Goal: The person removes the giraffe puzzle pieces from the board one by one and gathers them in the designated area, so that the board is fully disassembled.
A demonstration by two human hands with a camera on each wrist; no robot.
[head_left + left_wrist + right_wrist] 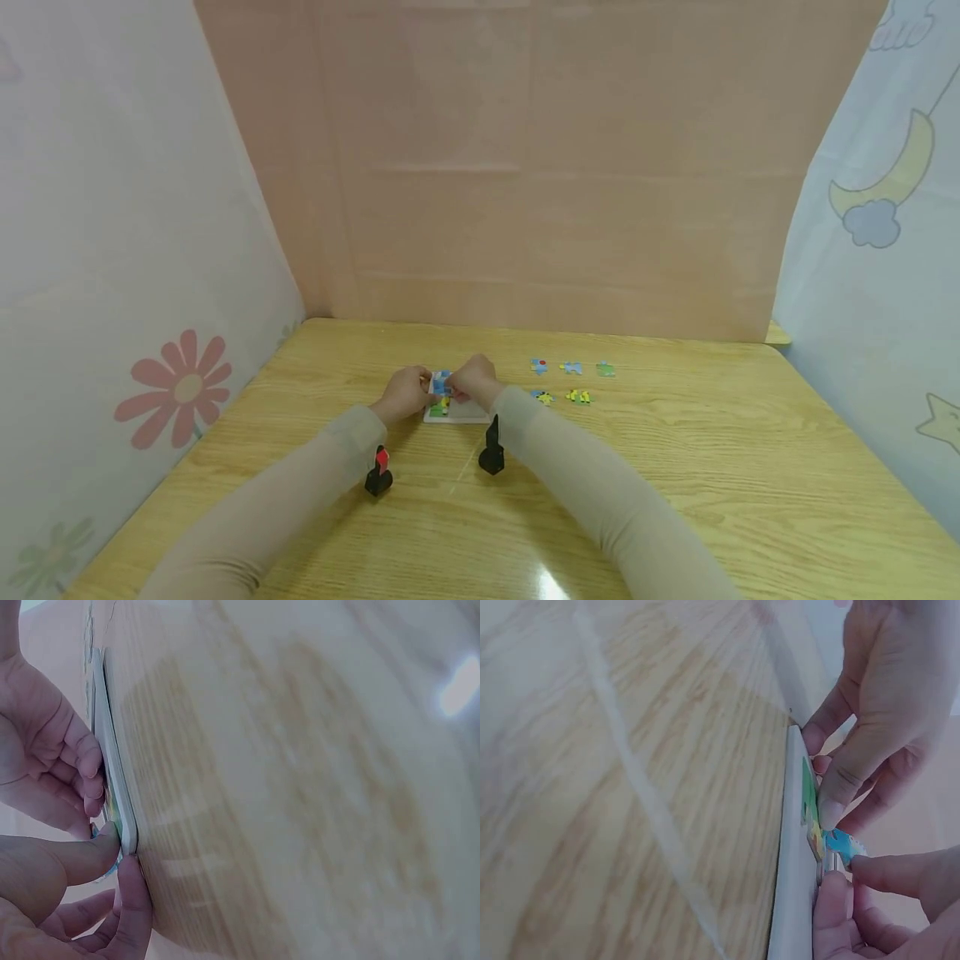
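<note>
A white puzzle tray [459,420] lies on the table, with joined pieces [440,407] in green, yellow and blue along its left side. My left hand [405,394] grips the tray's left edge. In the left wrist view its thumb [109,838] presses on top while a finger lies against the outer side. Over the tray, my right hand [476,380] pinches a blue puzzle piece [843,844] between thumb and fingertip. This piece is tilted above the tray beside the joined ones, close to the left thumb. The right hand covers part of the tray in the head view.
Right of the tray, several loose puzzle pieces lie in two rows, among them a blue one with a red spot [539,366], a green one [605,368] and a yellow one [579,397]. A brown backdrop [525,167] stands behind the wooden table [675,467].
</note>
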